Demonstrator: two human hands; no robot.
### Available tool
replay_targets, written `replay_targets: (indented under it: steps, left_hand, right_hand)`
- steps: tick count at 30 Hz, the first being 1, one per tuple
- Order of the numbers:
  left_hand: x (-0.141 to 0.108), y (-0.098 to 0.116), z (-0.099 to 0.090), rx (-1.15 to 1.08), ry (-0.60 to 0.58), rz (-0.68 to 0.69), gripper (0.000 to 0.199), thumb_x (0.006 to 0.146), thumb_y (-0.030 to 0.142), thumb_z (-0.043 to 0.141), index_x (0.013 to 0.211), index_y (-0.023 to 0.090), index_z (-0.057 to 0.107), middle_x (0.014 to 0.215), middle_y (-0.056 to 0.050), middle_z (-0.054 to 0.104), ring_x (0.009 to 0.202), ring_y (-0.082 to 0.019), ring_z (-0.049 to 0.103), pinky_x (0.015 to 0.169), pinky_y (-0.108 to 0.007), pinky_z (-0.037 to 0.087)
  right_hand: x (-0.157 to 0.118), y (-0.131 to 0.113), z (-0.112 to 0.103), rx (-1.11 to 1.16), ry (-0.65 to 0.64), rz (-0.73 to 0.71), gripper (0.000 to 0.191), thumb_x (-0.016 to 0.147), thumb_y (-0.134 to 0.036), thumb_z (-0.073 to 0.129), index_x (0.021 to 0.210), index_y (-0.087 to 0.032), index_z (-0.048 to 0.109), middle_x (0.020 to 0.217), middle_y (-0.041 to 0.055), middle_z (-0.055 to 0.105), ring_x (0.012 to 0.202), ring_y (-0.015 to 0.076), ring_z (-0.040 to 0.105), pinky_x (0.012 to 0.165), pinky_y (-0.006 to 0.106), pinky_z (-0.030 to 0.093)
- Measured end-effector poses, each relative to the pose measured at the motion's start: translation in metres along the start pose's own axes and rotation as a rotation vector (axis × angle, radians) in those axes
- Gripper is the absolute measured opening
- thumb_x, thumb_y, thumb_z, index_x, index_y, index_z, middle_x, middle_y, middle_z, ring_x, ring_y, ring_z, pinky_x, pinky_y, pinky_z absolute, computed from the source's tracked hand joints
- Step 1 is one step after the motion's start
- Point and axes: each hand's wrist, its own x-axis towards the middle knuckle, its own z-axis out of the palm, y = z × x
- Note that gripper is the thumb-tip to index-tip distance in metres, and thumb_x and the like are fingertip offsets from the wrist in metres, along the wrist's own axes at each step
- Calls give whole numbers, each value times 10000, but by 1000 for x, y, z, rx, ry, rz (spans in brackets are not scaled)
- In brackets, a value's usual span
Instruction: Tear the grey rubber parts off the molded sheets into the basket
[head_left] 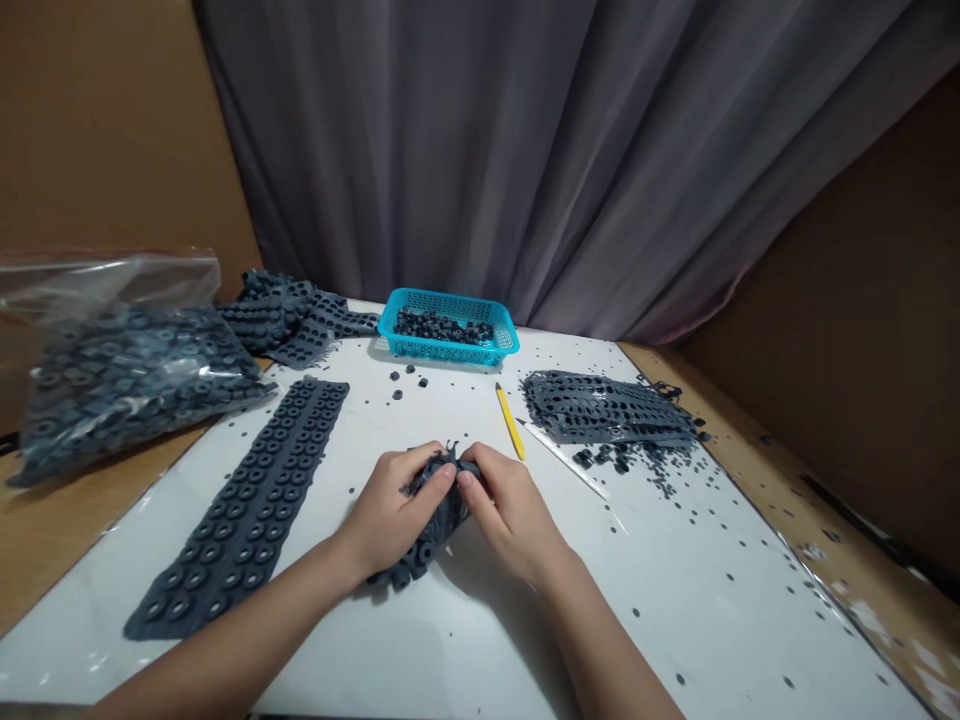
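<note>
Moulded rubber strip [420, 556] is bunched and gripped firmly between the closed left hand [388, 512] and right hand [511, 512], held above the white work surface [480, 640]. Expect light, soft, flexible material; take hold on the web between rings. Its dark grey body carries rows of round ringed studs, and a flat, similar strip [240, 510] lies left of the hands.

Nothing readable in this shot, folks
Can't make out any labels or print on the held rubber sheet [439, 520], clear plastic bag [127, 385], blue basket [442, 352] or yellow pencil [510, 422].
</note>
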Motion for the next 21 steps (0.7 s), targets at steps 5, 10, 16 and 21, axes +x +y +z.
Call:
replay_targets:
  steps: [5, 10, 16, 21]
  left_hand:
    - [-2, 2, -1, -134, -40, -29, 196, 805, 288, 561, 643, 181, 575, 605, 6, 493, 597, -144, 435, 580, -227, 345]
    - [-2, 0, 2, -464, 8, -229, 182, 685, 308, 703, 623, 169, 603, 621, 10, 562, 612, -133, 502, 604, -208, 406]
    - [-1, -1, 6, -930, 42, -528, 278, 571, 303, 788, 686, 176, 570, 542, 45, 571, 497, -107, 540, 535, -211, 445]
    - [0, -2, 9, -1172, -84, -558, 259, 648, 269, 726, 568, 157, 506, 494, 38, 530, 456, -91, 528, 508, -201, 441]
  right_hand:
    - [2, 2, -1, 229, -45, -12, 264, 912, -324, 390, 692, -185, 430, 605, -30, 427, 568, 109, 396, 549, 234, 291]
    - [0, 0, 5, 605, -118, 30, 380, 895, -402, 413, 591, -176, 382, 560, -44, 316, 515, 82, 278, 471, 220, 230]
    - [0, -1, 22, 1243, -170, 277, 438, 760, -519, 569, 559, -188, 366, 437, -105, 233, 371, 30, 120, 370, 192, 91]
    - [7, -1, 19, 1560, -82, 222, 442, 756, -414, 582, 526, -194, 275, 450, -105, 202, 356, 28, 86, 342, 176, 86]
